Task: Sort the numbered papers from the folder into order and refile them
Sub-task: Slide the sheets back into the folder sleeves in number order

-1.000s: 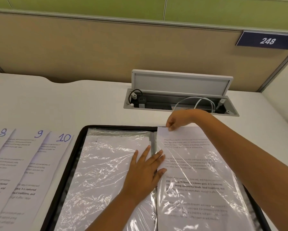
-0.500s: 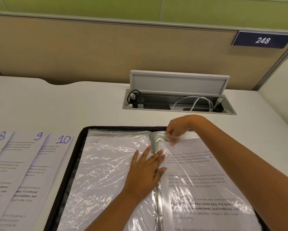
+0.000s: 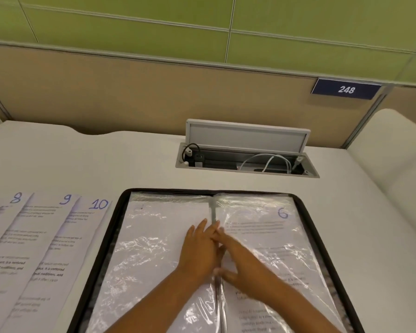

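A black-edged folder (image 3: pixel 120 212) lies open on the desk with clear plastic sleeves on both sides. The right sleeve holds the paper numbered 6 (image 3: pixel 284 227), fully inside it. The left sleeve (image 3: pixel 154 241) shows a blank white sheet. My left hand (image 3: pixel 199 251) lies flat, fingers spread, on the left sleeve by the spine. My right hand (image 3: pixel 245 265) lies flat on the right sleeve, its fingers touching the left hand's fingers at the spine. To the left of the folder, papers numbered 8 (image 3: pixel 15 198), 9 (image 3: pixel 65 199) and 10 (image 3: pixel 98 204) lie fanned and overlapping.
An open cable box (image 3: pixel 247 162) with its lid raised and white and black cables inside sits in the white desk (image 3: pixel 106 162) behind the folder. A beige partition with a blue sign reading 248 (image 3: pixel 346 89) stands at the back.
My right hand left the top edge of the right sleeve and came down flat beside the spine. Paper 6 slid fully into the sleeve. My left hand stayed in place.
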